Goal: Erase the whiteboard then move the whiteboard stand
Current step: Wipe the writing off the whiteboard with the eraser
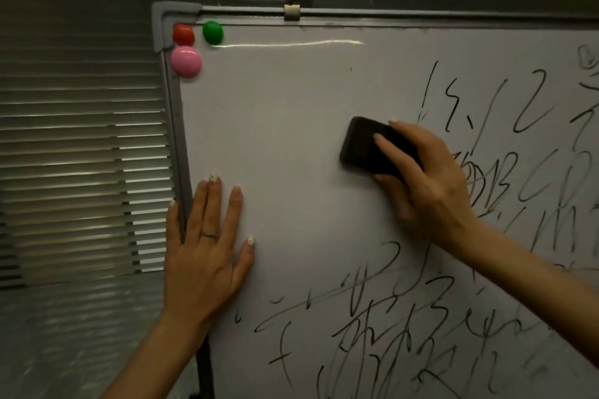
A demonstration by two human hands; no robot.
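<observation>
One view only, worn on the head, looking straight ahead and slightly down at the whiteboard [291, 126] from close range, within arm's reach. The board's top left corner sits upper left of frame; its right and lower parts run off the edges. Both forearms come in from the bottom. Slatted blinds [81, 172] fill the far left, behind the board.

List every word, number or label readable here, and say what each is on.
Nothing reads with certainty.
White whiteboard: black handwritten marker scribbles at right and bottom, smeared and half wiped, illegible; one mark resembles "B".
Black rectangular eraser in the right hand: no label visible.
Red, green, pink round magnets: blank.
</observation>
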